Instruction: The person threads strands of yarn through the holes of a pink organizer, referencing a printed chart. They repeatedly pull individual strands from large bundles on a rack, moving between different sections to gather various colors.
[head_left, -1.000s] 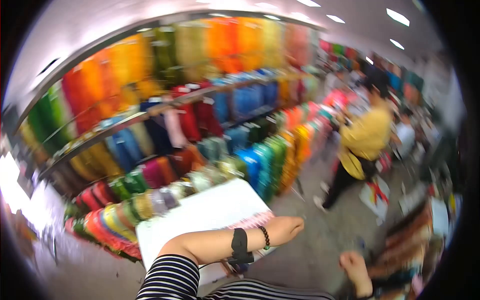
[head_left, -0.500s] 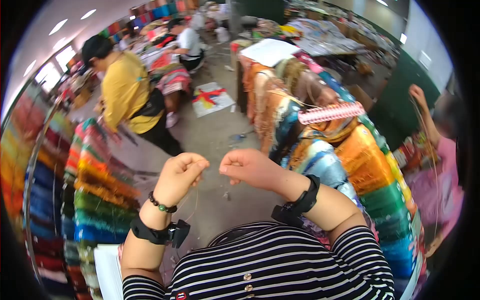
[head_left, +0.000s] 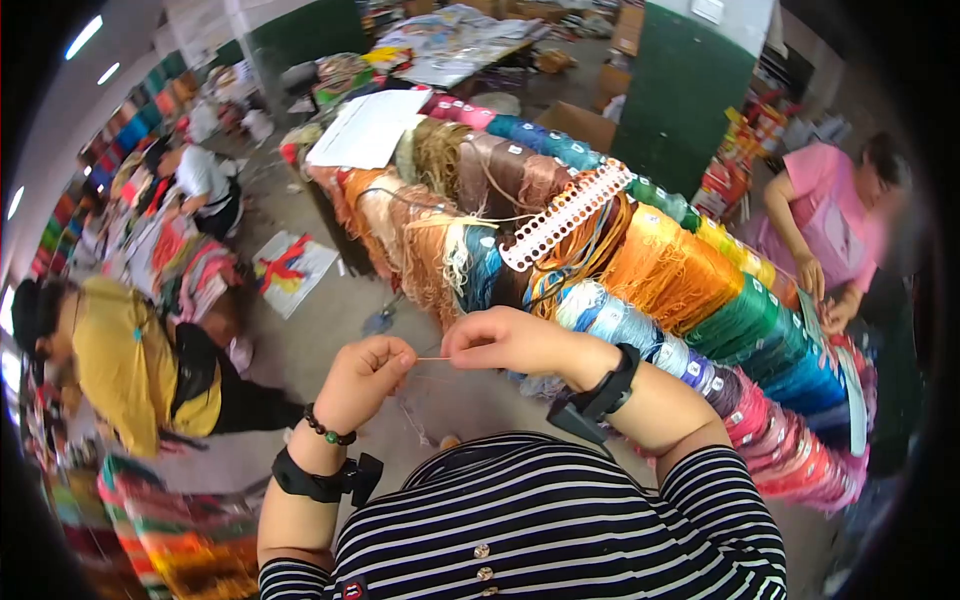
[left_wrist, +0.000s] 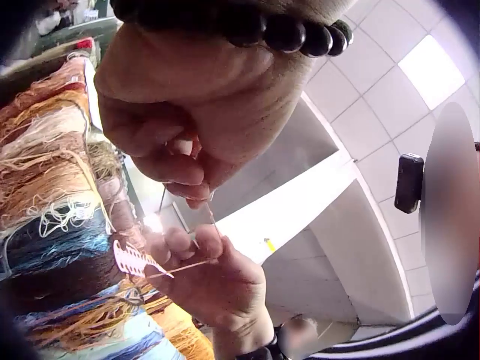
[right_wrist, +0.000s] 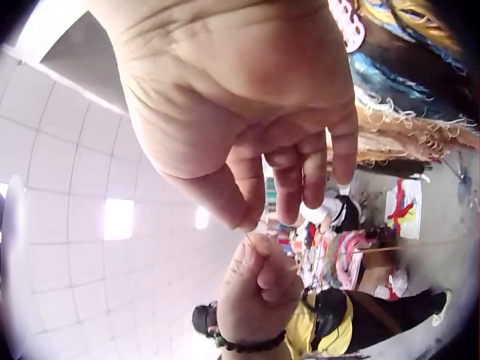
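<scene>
In front of the striped shirt, my left hand [head_left: 362, 388] pinches a thin, light orange thread [head_left: 432, 358] between thumb and forefinger, its other fingers curled in. My right hand [head_left: 508, 340] pinches the same thread a short way off, and the piece between the two is taut. In the right wrist view, the right thumb and forefinger meet at the thread while the other fingers hang looser. Loose thread trails below the hands. Beyond the right hand, a pale perforated strip [head_left: 565, 215] with rows of holes lies across hanks of yarn [head_left: 640, 280].
A rack of colourful hanks runs diagonally on the right, with white paper [head_left: 368, 130] at its far end. One person in pink [head_left: 835, 215] works behind it; another in yellow [head_left: 130, 360] stands at left. More hanks [head_left: 190, 530] hang lower left. A printed bag [head_left: 293, 270] lies on the floor.
The view has swung right, from the wall of hanks to this rack. Both hands came together in front of the body, and the thread is now stretched between them.
</scene>
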